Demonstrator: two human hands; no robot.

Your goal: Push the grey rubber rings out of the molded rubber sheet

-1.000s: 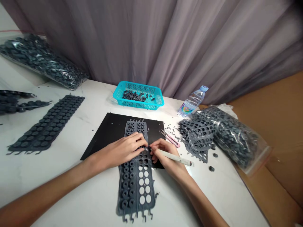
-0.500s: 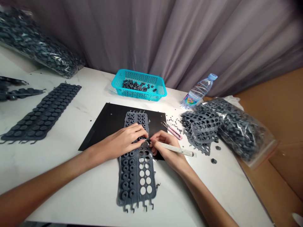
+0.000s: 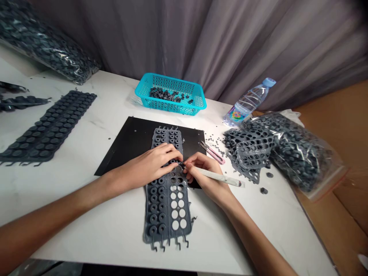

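A dark grey moulded rubber sheet lies lengthwise before me, partly on a black mat. Its left columns hold ring-shaped rubber parts, while the near right columns are bare round holes. My left hand lies across the sheet, thumb and forefinger pinched at its right columns; the bit between them is mostly hidden. Close against those fingertips, my right hand grips a white pen-shaped tool, its back end pointing right. The tool's tip meets a small dark spot by the left fingertips and is hard to make out.
A turquoise basket of loose rubber parts stands behind the mat. Pink-handled snips, small scraps, punched-out sheets, a water bottle and a filled bag lie right. Another sheet and bag are left.
The whole scene has shifted upward as the camera view tilts down, bringing the table's front edge into view. Both hands keep nearly the same place on the sheet, with only slight finger movement.
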